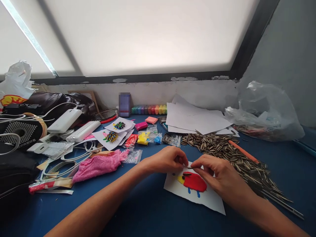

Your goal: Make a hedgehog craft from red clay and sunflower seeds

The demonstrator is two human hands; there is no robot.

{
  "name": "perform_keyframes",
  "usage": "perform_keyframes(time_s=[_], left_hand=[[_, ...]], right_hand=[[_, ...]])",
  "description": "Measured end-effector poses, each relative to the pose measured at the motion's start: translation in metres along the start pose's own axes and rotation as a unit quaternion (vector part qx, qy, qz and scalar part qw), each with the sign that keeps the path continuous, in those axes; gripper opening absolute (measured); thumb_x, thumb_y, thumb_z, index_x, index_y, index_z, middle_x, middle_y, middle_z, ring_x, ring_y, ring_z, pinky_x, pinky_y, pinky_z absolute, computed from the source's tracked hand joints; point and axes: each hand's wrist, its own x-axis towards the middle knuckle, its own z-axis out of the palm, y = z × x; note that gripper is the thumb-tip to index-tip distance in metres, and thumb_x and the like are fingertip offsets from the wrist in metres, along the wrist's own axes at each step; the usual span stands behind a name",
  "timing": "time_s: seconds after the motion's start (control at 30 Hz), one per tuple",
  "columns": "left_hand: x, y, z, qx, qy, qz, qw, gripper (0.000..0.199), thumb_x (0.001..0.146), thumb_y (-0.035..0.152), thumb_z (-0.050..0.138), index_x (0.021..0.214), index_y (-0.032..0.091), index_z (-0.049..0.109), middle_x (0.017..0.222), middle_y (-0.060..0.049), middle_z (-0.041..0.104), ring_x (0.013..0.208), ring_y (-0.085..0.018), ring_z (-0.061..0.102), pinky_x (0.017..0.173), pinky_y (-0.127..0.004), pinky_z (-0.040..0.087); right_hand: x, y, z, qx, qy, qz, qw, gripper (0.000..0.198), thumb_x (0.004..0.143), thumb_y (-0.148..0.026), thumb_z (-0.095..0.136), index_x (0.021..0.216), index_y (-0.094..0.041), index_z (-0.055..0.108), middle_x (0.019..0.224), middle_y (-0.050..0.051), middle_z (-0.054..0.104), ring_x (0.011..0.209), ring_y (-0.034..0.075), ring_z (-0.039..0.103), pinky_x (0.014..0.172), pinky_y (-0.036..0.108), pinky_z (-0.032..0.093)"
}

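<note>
A piece of white paper (202, 201) lies on the blue table, bearing a bird-like figure in soft clay. It has a red body (196, 182), a yellow head part (180, 179) and two blue legs (198, 194). One dark striped sunflower seed (187, 174) rests on the red clay. Above the figure, my right hand (219, 172) pinches another sunflower seed (190, 168) between thumb and forefinger. My left hand (171, 159) is closed at the paper's upper edge, close to that seed, with its fingertips curled under and mostly hidden.
A heap of sunflower seeds (222, 148) spreads at the right, with an orange stick (243, 151) and metal tweezers (283, 204). Packets of coloured clay (143, 138), two seed-covered clay figures and white sheets (195, 115) lie behind. A pink cloth (98, 166), cables and power banks crowd the left.
</note>
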Motion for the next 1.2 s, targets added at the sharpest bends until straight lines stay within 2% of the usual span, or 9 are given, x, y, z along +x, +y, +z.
perform_keyframes(time_s=[0.23, 1.0, 1.2], left_hand=[[0.0004, 0.0008, -0.0006, 0.023, -0.003, 0.006, 1.000, 0.027, 0.069, 0.008, 0.055, 0.090, 0.011, 0.071, 0.070, 0.001, 0.060, 0.064, -0.009, 0.053, 0.055, -0.018, 0.037], [0.0007, -0.0021, -0.0011, 0.012, -0.010, 0.009, 1.000, 0.020, 0.072, 0.011, 0.056, 0.086, 0.012, 0.070, 0.070, 0.000, 0.061, 0.063, -0.009, 0.053, 0.053, -0.017, 0.037], [0.0004, -0.0008, -0.0010, 0.022, -0.009, 0.003, 1.000, 0.021, 0.072, 0.010, 0.055, 0.086, 0.012, 0.070, 0.071, 0.000, 0.062, 0.064, -0.009, 0.054, 0.053, -0.017, 0.036]], right_hand=[[-0.0004, -0.0028, 0.0025, -0.011, -0.041, -0.009, 0.999, 0.024, 0.088, -0.020, 0.048, 0.086, -0.026, 0.071, 0.085, 0.003, 0.069, 0.071, 0.017, 0.062, 0.061, 0.028, 0.044], [0.0006, -0.0022, 0.0066, -0.026, -0.046, -0.029, 0.998, 0.024, 0.090, -0.021, 0.047, 0.086, -0.027, 0.070, 0.084, 0.003, 0.067, 0.074, 0.017, 0.062, 0.064, 0.028, 0.046], [0.0007, -0.0009, 0.0078, -0.061, -0.052, -0.038, 0.996, 0.027, 0.092, -0.022, 0.045, 0.086, -0.028, 0.070, 0.079, 0.003, 0.064, 0.071, 0.017, 0.060, 0.061, 0.028, 0.044]])
